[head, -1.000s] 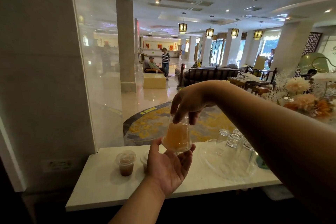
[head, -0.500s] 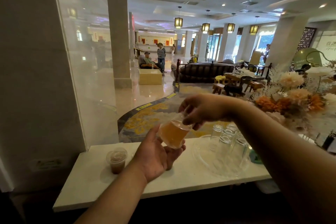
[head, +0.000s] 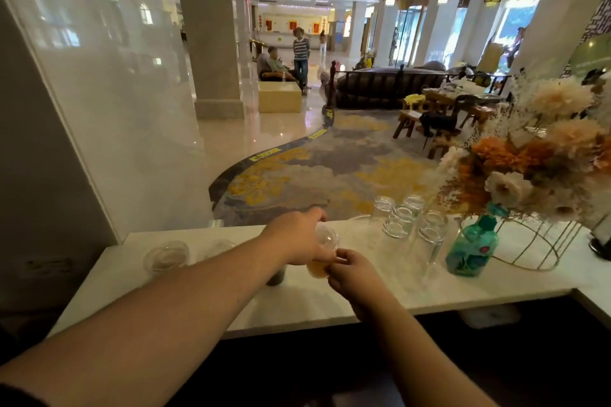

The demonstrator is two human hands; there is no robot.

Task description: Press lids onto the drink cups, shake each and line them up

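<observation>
Above the middle of the white surface (head: 380, 304), a clear cup of amber drink (head: 319, 266) with a domed lid (head: 325, 236) is held between both hands, tilted with its lid toward twelve o'clock. The left hand (head: 297, 236) is wrapped over its upper part from nine o'clock, fingers closed around cup and lid. The right hand (head: 353, 273) grips its lower part from four o'clock, fingertips curled against the wall. Whether the base touches the surface cannot be told, since the hands hide it.

Just under the left wrist, at seven o'clock from the held cup, part of a dark drink cup (head: 276, 277) stands on the surface. Farther toward nine o'clock stands a lidded cup of brown drink (head: 166, 258), with another clear lidded cup (head: 220, 246) between it and the left arm; its contents are too faint to tell.

At two o'clock, a cluster of empty drinking glasses (head: 406, 218) stands upright. Beyond them, at three o'clock, is a teal bottle (head: 471, 246), and beside it a gold wire stand (head: 542, 246) holding orange and cream flowers (head: 529, 158).
</observation>
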